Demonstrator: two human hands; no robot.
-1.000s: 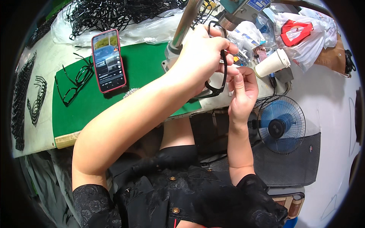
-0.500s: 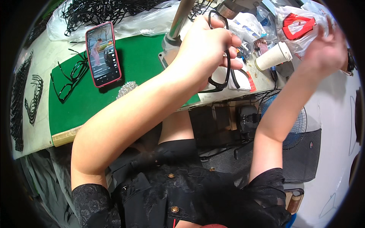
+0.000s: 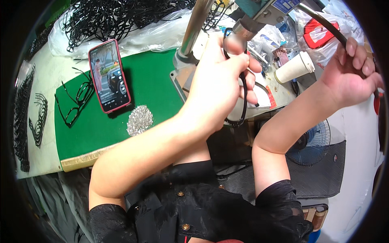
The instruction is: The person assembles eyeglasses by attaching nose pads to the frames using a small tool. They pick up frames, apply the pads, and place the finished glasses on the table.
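Green matting [image 3: 156, 77] is lying leftward; the left hand [image 3: 221, 75], nearer the press spindle [image 3: 246, 29], is clasping a black eyeglass frame [image 3: 244, 105] near it, long axis running fore-and-aft; the right hand [image 3: 354, 73] is gripping the lever [image 3: 326, 24].

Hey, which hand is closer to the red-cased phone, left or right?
Left. Your left hand is right of the phone, holding a black glasses frame; your right hand is much farther right, past the white cup, on the lever.
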